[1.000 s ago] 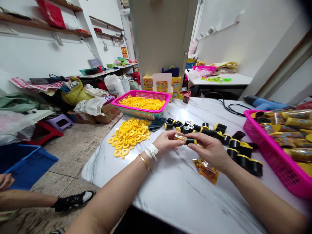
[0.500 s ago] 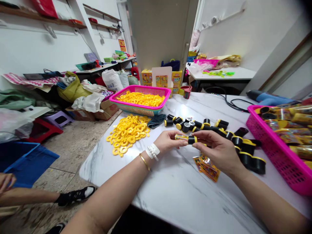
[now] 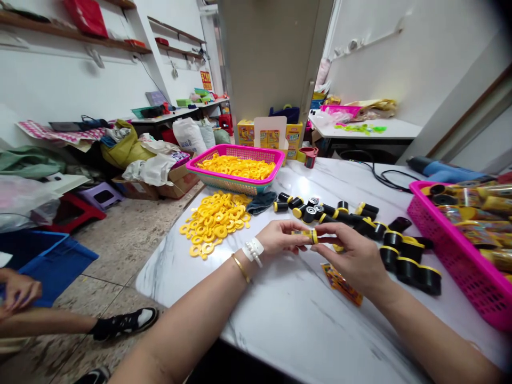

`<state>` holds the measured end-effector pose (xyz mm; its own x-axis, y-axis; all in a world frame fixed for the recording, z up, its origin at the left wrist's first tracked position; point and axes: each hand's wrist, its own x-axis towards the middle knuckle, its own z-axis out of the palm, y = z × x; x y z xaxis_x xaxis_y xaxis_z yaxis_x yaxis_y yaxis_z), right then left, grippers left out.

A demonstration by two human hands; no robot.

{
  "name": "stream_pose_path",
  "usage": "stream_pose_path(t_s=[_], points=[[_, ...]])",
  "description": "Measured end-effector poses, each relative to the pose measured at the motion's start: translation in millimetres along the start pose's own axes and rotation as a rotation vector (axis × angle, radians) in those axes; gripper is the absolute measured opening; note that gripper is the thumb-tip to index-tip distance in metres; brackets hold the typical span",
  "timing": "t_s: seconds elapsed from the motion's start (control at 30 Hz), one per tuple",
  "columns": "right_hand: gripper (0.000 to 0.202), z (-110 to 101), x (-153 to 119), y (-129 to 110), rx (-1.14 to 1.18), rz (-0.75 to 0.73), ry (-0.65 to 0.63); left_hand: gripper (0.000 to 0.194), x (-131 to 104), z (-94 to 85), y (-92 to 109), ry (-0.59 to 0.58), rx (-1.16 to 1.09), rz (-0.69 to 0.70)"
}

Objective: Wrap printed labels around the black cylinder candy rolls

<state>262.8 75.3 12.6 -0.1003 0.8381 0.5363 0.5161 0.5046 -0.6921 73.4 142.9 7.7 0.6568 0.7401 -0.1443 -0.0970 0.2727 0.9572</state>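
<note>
Between both hands is a small tube (image 3: 304, 235) with a printed yellow wrap and a yellow rim at its right end. My left hand (image 3: 278, 237) is closed around the left part of it, and its fingers hide some of the tube. My right hand (image 3: 354, 253) pinches at the rim with thumb and fingertips. Below the right hand lies a pile of printed orange sleeves (image 3: 343, 285). Several black cylinders with yellow rims (image 3: 408, 268) are spread beyond and to the right of the hands. Yellow rings (image 3: 218, 218) form a heap on the left.
A pink basket of yellow rings (image 3: 236, 168) stands at the back left, beside a dark cloth (image 3: 261, 202). At the right, another pink basket (image 3: 452, 261) holds wrapped tubes. Behind are a tape dispenser (image 3: 309, 157), yellow boxes (image 3: 294, 140) and a blue heat gun (image 3: 448, 170). Another person's hand (image 3: 22, 290) shows far left.
The black band beside the tube's yellow rim has gone mostly out of sight under the printed wrap. My hands have drawn slightly closer together. The whole view has shifted a little.
</note>
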Motion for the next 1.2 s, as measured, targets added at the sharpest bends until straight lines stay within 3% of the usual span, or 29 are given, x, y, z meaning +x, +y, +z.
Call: stream_pose_path(t_s=[0.23,0.3,0.37,0.47,0.53,0.63,0.7,0.77,0.87,0.97,1.13,1.2], points=[[0.022,4,-3,9,0.139,0.242,-0.038,0.048,-5,6.5,-1,0.005,0.097,0.269],[0.020,5,-3,7,0.138,0.174,-0.026,0.056,-6,4.9,0,0.016,0.154,0.220],[0.014,5,-3,5,0.048,0.006,0.024,0.062,-6,1.6,0,0.023,0.163,0.098],[0.011,5,-4,4,-0.035,-0.116,0.074,0.059,-6,-1.3,-3,0.002,0.151,0.034],[0.015,6,-4,5,0.066,0.050,0.063,0.053,-5,0.3,-5,0.008,0.191,0.122],[0.026,8,-2,7,0.311,0.438,-0.030,0.048,-4,5.1,-6,0.056,0.286,0.225],[0.030,9,-1,7,0.401,0.552,-0.087,0.050,-3,6.1,-6,0.058,0.329,0.214],[0.032,8,-1,8,0.397,0.493,-0.062,0.056,-2,3.9,-5,0.071,0.347,0.159],[0.027,6,-3,11,0.256,0.243,0.055,0.064,-2,-1.7,-4,0.078,0.255,0.041],[0.023,5,-5,13,0.168,0.133,0.074,0.057,-3,-3.0,-6,0.021,0.133,0.045],[0.033,9,-3,11,0.423,0.603,-0.045,0.049,-4,2.3,-6,-0.040,0.205,0.247],[0.037,10,-2,9,0.541,0.695,-0.079,0.049,-4,3.2,-4,-0.050,0.212,0.249]])
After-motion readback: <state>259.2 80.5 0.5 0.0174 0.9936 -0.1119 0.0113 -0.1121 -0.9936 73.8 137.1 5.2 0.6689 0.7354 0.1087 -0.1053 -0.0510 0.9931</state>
